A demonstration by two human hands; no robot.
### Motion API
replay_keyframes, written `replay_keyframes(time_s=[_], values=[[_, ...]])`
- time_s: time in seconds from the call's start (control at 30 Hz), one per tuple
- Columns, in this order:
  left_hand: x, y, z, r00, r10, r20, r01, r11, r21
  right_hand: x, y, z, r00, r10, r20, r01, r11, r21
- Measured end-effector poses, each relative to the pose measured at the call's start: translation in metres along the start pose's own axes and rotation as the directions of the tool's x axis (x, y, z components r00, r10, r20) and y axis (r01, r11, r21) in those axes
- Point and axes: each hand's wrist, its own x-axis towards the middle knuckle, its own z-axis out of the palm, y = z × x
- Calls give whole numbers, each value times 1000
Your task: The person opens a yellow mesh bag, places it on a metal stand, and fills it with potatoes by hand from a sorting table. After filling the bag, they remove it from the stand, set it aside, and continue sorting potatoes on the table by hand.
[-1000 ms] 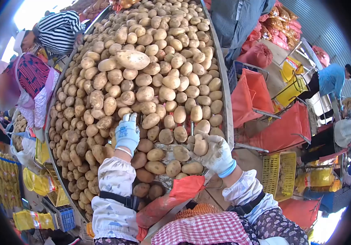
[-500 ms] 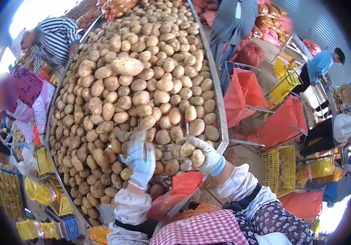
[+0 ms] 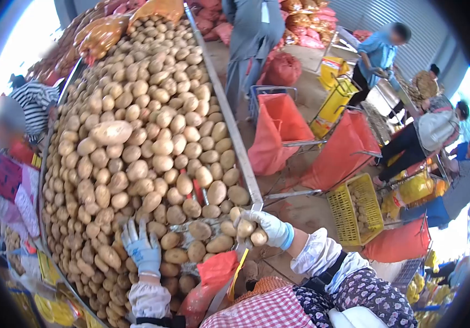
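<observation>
A big heap of potatoes [image 3: 131, 136] fills a metal-edged table [image 3: 229, 117]. My left hand [image 3: 142, 249], in a pale blue and white glove, lies on the near part of the heap with its fingers spread, holding nothing. At the table's near right corner, my right hand [image 3: 274, 229], gloved too, is closed round several potatoes [image 3: 258, 236]. Below them a red cloth or sack [image 3: 213, 273] hangs at the near edge, with a yellow strip [image 3: 237, 275] beside it. One large, long potato [image 3: 111, 132] stands out on top.
Red bag holders [image 3: 278, 126] and a yellow crate [image 3: 355, 210] stand on the floor to the right. Filled net sacks [image 3: 101, 38] lie at the table's far end. Co-workers stand at the left side, and a person in blue [image 3: 378, 57] works at the far right.
My view has turned, so the scene sits further left. My left hand has moved left onto the heap and spread its fingers. My right hand still grips potatoes, now by the table's corner.
</observation>
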Motion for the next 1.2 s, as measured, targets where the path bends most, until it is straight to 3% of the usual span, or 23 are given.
replay_keyframes(time_s=[0.07, 0.13, 0.17, 0.2, 0.27, 0.3, 0.33, 0.4, 0.43, 0.53, 0.6, 0.67, 0.7, 0.83, 0.9, 0.97, 1.0, 1.07, 1.1, 1.13, 1.17, 1.2], values=[[-1, -1, 0, 1000, 14, -7, -14, 1000, -5, -16, 5, -23, 1000, -1, -27, 2, 998, 57], [1, -2, 3, 1000, 20, -14, -20, 1000, 6, -25, 8, -52, 988, -143, -63, 114, 935, -335], [1, -2, 3, 1000, 18, -19, -18, 1000, 2, -30, -10, -45, 974, -106, -198, 34, 941, -337], [-1, -2, 2, 1000, 14, -19, -14, 1000, 0, -31, -20, -42, 965, -33, -260, 39, 999, 18], [0, -2, 0, 1000, 8, 4, -8, 1000, 6, -25, -22, -36, 914, -145, -378, 84, 981, -174], [0, -2, 2, 1000, 4, 8, -4, 1000, 4, -26, -27, -32, 899, -191, -394, 30, 924, -380], [2, -1, 1, 1000, 0, 11, 0, 1000, 1, -21, -25, -27, 901, -183, -393, 25, 927, -374], [2, 1, -2, 999, -12, 37, 11, 1000, 6, -13, -22, -18, 774, -625, -106, 399, 610, -685], [2, 2, -1, 999, -10, -38, 9, 1000, -25, -16, -27, -10, 826, -560, -62, 383, 639, -667], [12, 40, -37, 969, 53, -242, -93, 983, -158, -16, -33, 19, 827, -561, 43, 430, 581, -691], [13, 86, -61, 947, 173, -271, -289, 828, -480, -14, -31, 31, 840, -537, 74, 444, 605, -661], [18, 130, -78, 874, 365, -322, -486, 613, -623, -11, -28, 39, 827, -530, 186, 463, 457, -759], [24, 144, -97, 828, 466, -311, -549, 565, -616, -11, -27, 44, 817, -520, 250, 509, 445, -737], [17, 156, -86, 828, 426, -364, -555, 536, -636, -20, -24, 59, 800, -538, 264, 503, 363, -784], [11, 157, -89, 855, 350, -382, -518, 562, -645, -23, -23, 63, 830, -514, 217, 463, 416, -783], [3, 160, -88, 850, 385, -358, -524, 559, -642, -25, -14, 62, 838, -522, 157, 422, 440, -793], [0, 164, -86, 844, 414, -341, -531, 556, -640, -25, -10, 60, 820, -553, 149, 443, 448, -776], [9, 162, -97, 791, 546, -276, -571, 496, -654, -35, -3, 51, 945, -322, -59, 276, 880, -386], [10, 155, -102, 800, 542, -257, -564, 536, -628, -46, -10, 45, 956, -284, -72, 272, 952, -142], [10, 145, -100, 818, 504, -278, -563, 603, -565, -45, 4, 15, 958, -230, -169, 222, 973, -66], [4, 128, -94, 938, 307, -158, -344, 783, -518, -57, 4, -1, 965, -199, -172, 215, 973, 80], [4, 119, -101, 961, 208, -183, -264, 891, -370, -69, 5, -16, 972, -172, -160, 206, 952, 226]])
